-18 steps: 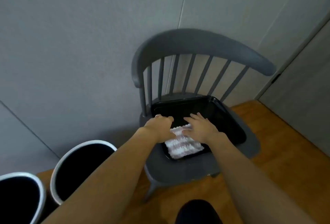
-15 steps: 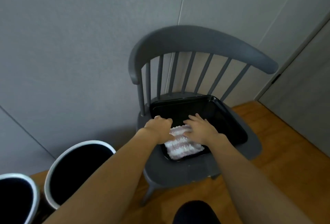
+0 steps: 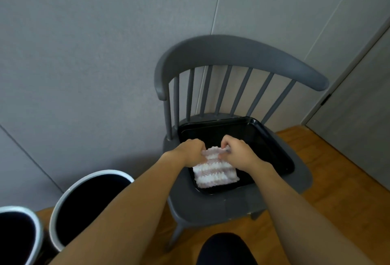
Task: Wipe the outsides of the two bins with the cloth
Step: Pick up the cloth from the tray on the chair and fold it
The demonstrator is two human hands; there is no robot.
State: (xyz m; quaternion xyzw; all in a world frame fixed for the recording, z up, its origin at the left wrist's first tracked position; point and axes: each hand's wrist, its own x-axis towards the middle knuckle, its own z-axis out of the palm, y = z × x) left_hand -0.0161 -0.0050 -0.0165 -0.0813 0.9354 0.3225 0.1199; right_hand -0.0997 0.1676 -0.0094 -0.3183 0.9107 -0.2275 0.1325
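Both hands, left (image 3: 191, 151) and right (image 3: 238, 154), pinch the cloth's (image 3: 215, 171) far edge in the tray (image 3: 276, 148) on the chair (image 3: 232, 205), probably to lift it out. Bins, near (image 3: 63, 197) and far (image 3: 37, 222), wait at 8 o'clock, unwiped.

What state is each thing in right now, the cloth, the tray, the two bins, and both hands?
Cloth: folded, in tray, far edge gripped.
Tray: on chair seat.
Near bin: upright, open-topped.
Far bin: upright, open-topped.
Left hand: gripping cloth.
Right hand: pinching cloth.
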